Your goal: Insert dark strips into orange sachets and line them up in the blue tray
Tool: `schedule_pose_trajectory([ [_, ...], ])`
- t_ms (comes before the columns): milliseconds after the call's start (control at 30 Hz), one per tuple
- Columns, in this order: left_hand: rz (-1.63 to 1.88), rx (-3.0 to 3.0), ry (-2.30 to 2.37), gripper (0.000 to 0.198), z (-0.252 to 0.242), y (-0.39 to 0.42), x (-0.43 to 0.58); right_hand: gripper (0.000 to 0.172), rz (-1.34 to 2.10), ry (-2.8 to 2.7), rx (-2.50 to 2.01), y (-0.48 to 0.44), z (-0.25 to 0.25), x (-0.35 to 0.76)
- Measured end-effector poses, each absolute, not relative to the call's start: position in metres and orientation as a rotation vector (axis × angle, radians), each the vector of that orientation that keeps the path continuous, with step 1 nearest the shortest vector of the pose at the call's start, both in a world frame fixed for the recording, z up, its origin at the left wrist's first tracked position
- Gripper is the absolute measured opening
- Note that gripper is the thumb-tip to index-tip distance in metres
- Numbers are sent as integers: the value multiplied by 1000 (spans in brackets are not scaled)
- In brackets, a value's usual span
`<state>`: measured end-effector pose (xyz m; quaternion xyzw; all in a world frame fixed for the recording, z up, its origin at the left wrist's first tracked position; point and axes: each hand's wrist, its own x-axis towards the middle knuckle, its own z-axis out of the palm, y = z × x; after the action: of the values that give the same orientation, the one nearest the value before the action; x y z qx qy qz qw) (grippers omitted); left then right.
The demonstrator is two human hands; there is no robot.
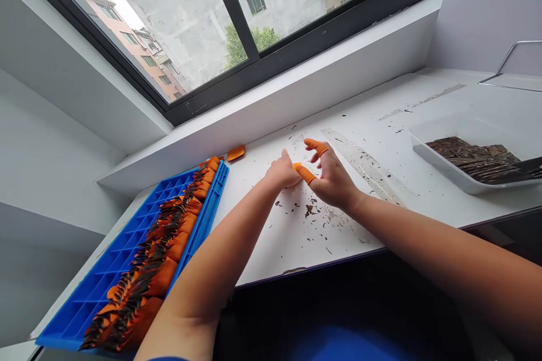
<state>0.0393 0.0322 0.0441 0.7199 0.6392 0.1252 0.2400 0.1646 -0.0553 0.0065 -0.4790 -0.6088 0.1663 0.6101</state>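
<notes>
My left hand point(280, 173) is curled low over the white table, one finger pointing up. Between it and my right thumb shows the edge of a small flat orange piece point(297, 166), mostly hidden; my left fingers appear closed on it. Orange finger covers sit on the thumb and a finger of my right hand point(332, 179). That hand is open, thumb and fingers apart, with the thumb tip against the orange piece. Dark brown crumbs point(310, 210) lie scattered below both hands. Another orange piece point(236, 153) rests by the sill.
At left, a blue divided tray point(95, 287) holds a long row of orange and dark flat pieces point(169, 248). A clear plastic box point(440, 164) at right contains stacked dark brown flat pieces point(474, 158). Behind it is a metal wire stand point(503, 62). The window sill point(322, 67) bounds the table's back.
</notes>
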Motion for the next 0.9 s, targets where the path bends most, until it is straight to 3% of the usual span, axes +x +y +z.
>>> schedule_pose_trajectory([
  [233,533,1765,1762,137,49,39,7,65,416,-1379,-1131,-53,4,165],
  [533,1244,2107,1474,108,32,9,18,65,546,-1321,-1188,-49,5,167],
  [700,1498,2483,1205,100,28,-17,26,53,863,-1153,-1090,-43,7,168],
  [900,1650,2677,876,96,19,-24,23,35,938,-1107,-985,-34,2,172],
])
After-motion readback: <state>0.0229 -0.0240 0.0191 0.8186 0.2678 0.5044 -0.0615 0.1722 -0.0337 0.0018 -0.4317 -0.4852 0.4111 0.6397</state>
